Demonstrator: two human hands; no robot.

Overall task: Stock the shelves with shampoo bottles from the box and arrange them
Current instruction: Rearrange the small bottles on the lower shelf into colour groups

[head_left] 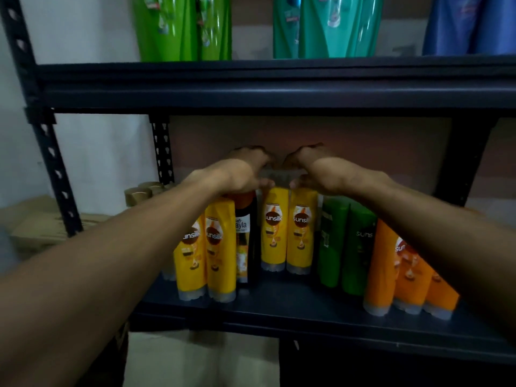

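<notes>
Mostly, the shelf was stocked; two yellow bottles were gripped by left hand and right hand, arrangement seemingly pending.

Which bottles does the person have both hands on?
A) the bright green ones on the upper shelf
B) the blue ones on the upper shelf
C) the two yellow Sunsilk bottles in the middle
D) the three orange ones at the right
C: the left hand and the right hand each hold the top of one of the two middle yellow Sunsilk bottles.
</notes>
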